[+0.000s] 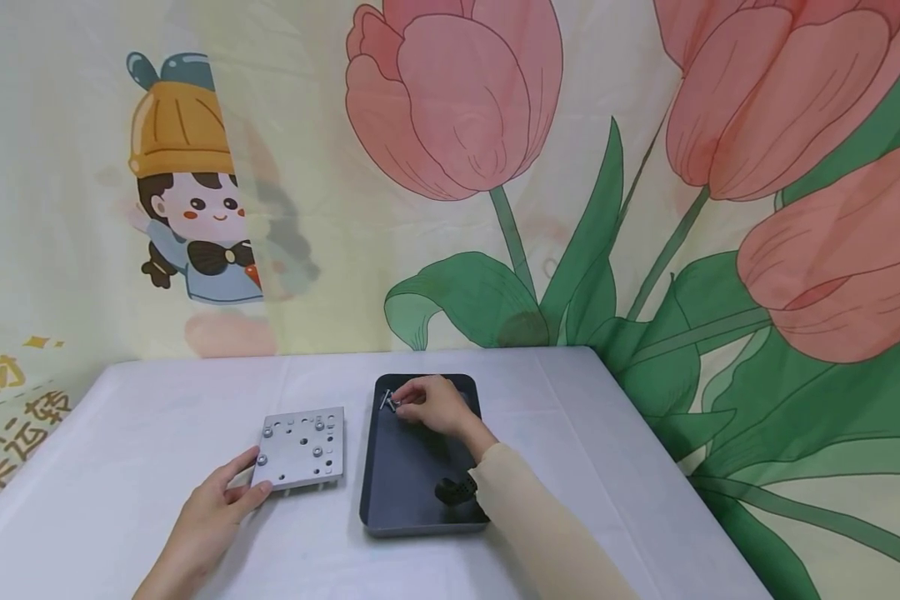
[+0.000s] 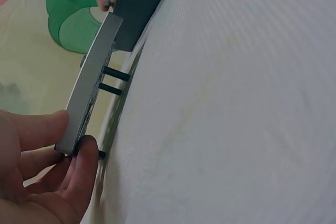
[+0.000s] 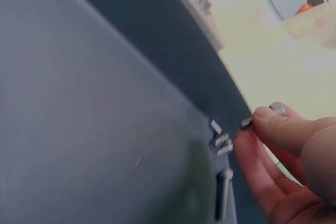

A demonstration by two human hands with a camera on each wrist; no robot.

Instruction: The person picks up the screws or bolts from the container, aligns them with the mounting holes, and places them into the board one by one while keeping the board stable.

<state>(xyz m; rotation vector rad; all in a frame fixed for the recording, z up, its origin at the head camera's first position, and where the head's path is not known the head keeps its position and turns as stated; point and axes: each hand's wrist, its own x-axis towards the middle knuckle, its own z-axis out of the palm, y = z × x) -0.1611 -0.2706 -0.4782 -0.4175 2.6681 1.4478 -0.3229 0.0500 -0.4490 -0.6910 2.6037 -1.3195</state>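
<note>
My left hand (image 1: 213,510) grips the near left corner of a square metal plate (image 1: 292,467), thumb on one face and fingers under the other in the left wrist view. Several bolts (image 1: 317,452) sit in the plate's holes, and their dark shanks (image 2: 116,73) stick out below it. Over the far left part of a dark tray (image 1: 405,492), my right hand (image 1: 437,406) pinches a small bolt (image 3: 247,123) between thumb and fingers. Beneath those fingertips lie several loose bolts (image 3: 224,195) in the tray.
A white cloth (image 1: 562,442) covers the table, with the tray to the right of the plate. Behind the table's far edge hangs a printed curtain (image 1: 307,208) with tulips and a cartoon child.
</note>
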